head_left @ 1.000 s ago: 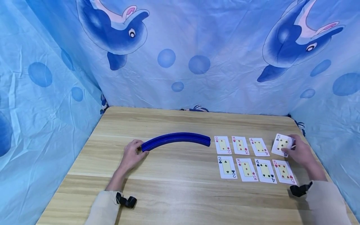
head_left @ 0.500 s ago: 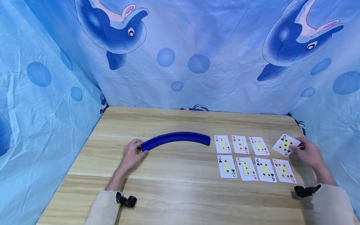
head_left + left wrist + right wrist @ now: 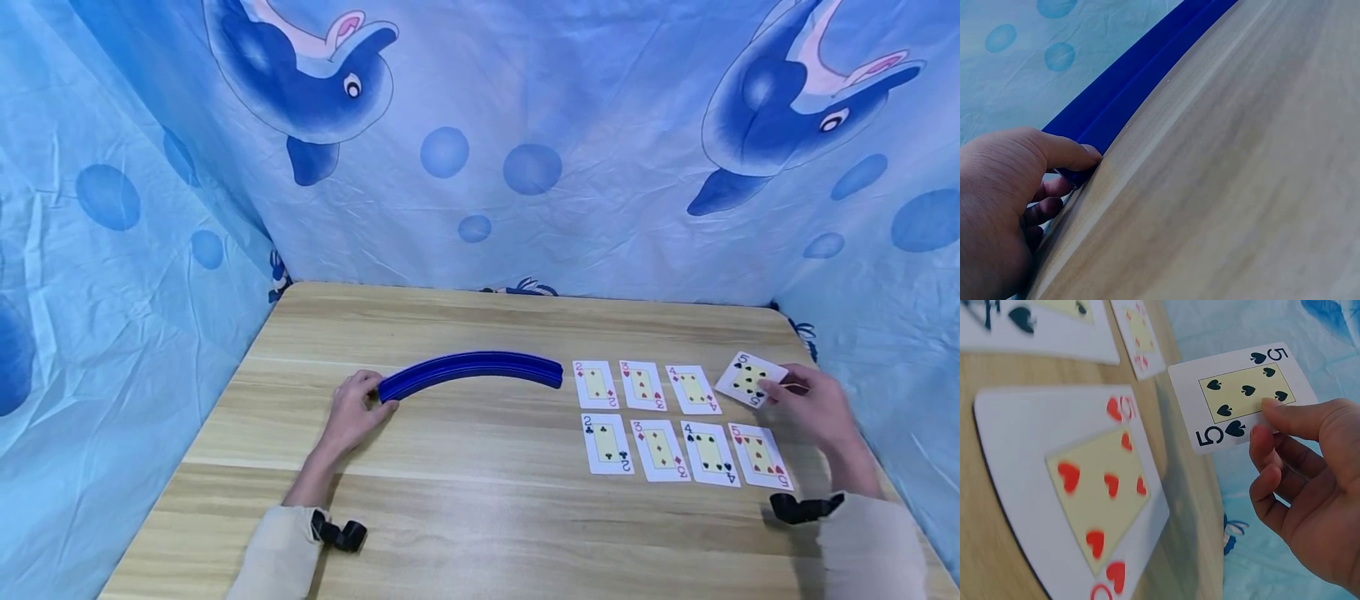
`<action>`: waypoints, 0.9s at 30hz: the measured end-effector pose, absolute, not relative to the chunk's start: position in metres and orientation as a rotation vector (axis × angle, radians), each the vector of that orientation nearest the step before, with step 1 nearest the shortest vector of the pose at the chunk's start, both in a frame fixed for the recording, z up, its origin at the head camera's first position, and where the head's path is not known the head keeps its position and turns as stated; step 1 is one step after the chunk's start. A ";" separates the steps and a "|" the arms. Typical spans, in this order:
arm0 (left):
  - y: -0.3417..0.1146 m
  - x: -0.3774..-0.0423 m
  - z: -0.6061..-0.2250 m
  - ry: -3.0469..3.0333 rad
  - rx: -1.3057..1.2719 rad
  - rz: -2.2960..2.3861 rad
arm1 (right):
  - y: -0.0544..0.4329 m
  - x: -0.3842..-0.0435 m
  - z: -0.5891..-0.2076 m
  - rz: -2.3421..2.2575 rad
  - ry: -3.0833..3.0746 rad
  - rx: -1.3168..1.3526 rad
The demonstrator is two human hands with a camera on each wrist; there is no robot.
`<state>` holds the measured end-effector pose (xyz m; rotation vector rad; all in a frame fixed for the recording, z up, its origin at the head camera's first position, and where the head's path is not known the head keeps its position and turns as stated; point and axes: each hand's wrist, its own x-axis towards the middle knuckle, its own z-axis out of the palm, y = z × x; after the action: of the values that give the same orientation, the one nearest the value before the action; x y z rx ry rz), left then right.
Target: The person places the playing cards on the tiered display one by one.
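My left hand (image 3: 358, 414) grips the left end of a curved blue card holder (image 3: 472, 365) lying on the table; in the left wrist view the thumb (image 3: 1079, 153) lies on its end. Between thumb and fingers, my right hand (image 3: 817, 406) pinches a five of spades playing card (image 3: 750, 379), tilted and face up at the far right. In the right wrist view the five of spades (image 3: 1244, 390) appears raised above the table. Nearest below it lies the five of hearts (image 3: 760, 455). The four of diamonds (image 3: 693, 390) lies to its left.
Two rows of face-up cards lie right of the holder, among them the two of diamonds (image 3: 595, 384), the two of clubs (image 3: 607, 444) and the four of spades (image 3: 709, 454). The wooden table (image 3: 465, 517) meets a blue dolphin-print curtain (image 3: 480, 108) at its back edge.
The five of spades was pulled right and turned by my right hand, then moved slightly back left and away from me. My left hand and the card holder stay in place.
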<state>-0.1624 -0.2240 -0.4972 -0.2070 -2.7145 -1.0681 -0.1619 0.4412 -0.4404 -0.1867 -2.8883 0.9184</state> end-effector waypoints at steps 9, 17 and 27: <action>-0.223 -0.161 -0.499 -2.709 -0.212 -1.078 | 0.415 -0.161 -0.437 1.022 -2.762 -0.124; -0.223 -0.162 -0.499 -2.711 -0.207 -1.079 | 0.386 -0.163 -0.436 1.106 -2.722 -0.076; -0.222 -0.161 -0.499 -2.700 -0.204 -1.076 | 0.348 -0.168 -0.440 1.163 -2.694 -0.014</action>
<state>-0.1610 -0.2225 -0.4990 -0.2043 -2.7004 -1.0759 -0.1683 0.3485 -0.4399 -0.0137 -2.6941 1.1633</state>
